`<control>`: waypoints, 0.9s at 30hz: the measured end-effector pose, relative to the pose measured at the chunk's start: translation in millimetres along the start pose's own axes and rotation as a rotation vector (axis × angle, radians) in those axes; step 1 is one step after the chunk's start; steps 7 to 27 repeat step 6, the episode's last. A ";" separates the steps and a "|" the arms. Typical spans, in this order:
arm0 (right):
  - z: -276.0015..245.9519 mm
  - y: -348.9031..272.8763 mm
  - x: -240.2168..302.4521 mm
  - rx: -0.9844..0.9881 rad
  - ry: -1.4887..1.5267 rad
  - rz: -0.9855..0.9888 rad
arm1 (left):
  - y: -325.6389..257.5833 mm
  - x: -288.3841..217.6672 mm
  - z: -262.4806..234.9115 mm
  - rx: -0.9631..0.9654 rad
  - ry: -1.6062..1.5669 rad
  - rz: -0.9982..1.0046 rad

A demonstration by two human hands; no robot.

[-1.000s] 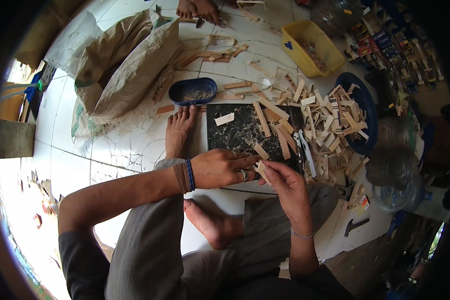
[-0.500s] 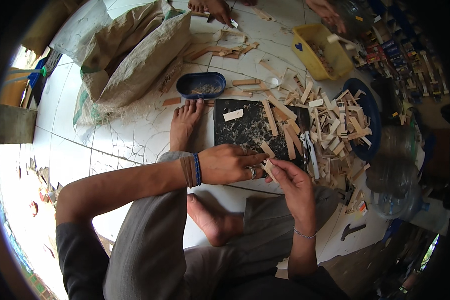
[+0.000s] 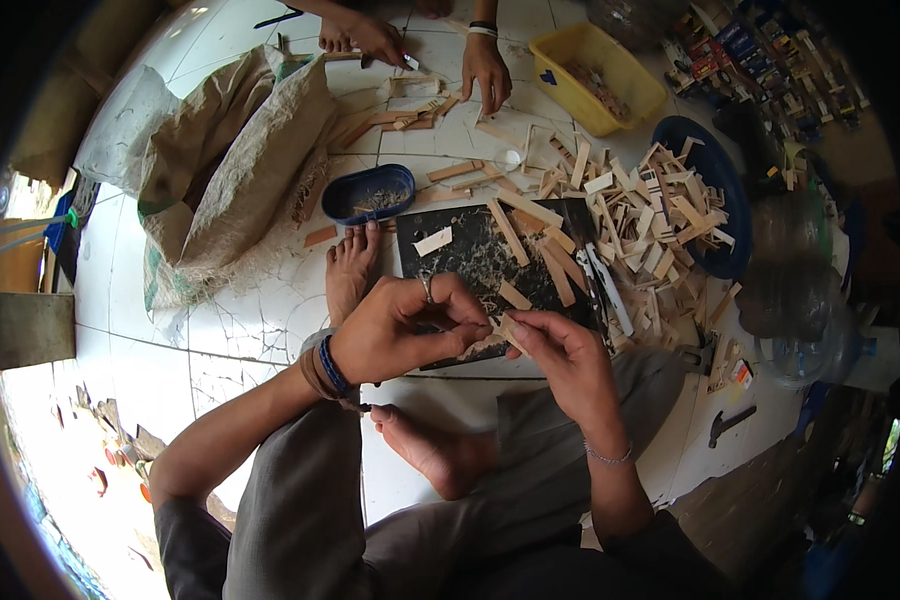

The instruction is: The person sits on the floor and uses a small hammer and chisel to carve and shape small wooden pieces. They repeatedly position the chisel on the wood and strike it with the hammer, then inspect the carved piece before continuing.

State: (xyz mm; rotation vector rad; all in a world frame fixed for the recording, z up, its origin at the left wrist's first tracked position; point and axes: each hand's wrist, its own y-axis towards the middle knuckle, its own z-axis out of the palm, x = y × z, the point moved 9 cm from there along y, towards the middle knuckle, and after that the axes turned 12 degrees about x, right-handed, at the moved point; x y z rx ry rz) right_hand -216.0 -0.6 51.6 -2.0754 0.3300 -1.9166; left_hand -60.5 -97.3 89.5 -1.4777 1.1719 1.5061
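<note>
My right hand (image 3: 568,365) pinches a small flat piece of pale wood (image 3: 511,337) between thumb and fingers. Close to the wood's left side, my left hand (image 3: 400,325) has thumb and fingertips pressed together; anything between them is too small to make out. Both hands are above the near edge of a black board (image 3: 415,262) strewn with shavings. Several wooden strips (image 3: 508,232) and a pale wood piece (image 3: 433,241) lie on that board. Along its right side rests a slim white tool (image 3: 607,285).
Loose wood pieces (image 3: 660,225) are heaped beside a round blue tray (image 3: 738,255). A small blue tub (image 3: 355,215) holds shavings, near a large sack (image 3: 260,165). Behind are a yellow bin (image 3: 570,85) and another person's hands (image 3: 486,75). A hammer (image 3: 730,425) lies at right.
My left hand has drawn back leftward from the wood piece and turned, its fingers now pinched. The view has shifted, and another person's hand has moved from the yellow bin to the floor.
</note>
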 end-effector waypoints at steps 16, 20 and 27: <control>-1.5 2.6 -10.5 -0.018 -0.094 0.014 | 11.9 6.6 -4.2 0.036 0.220 -0.130; -1.5 2.6 -10.5 -0.018 -0.094 0.014 | 11.9 6.6 -4.2 0.036 0.220 -0.130; -1.5 2.6 -10.5 -0.018 -0.094 0.014 | 11.9 6.6 -4.2 0.036 0.220 -0.130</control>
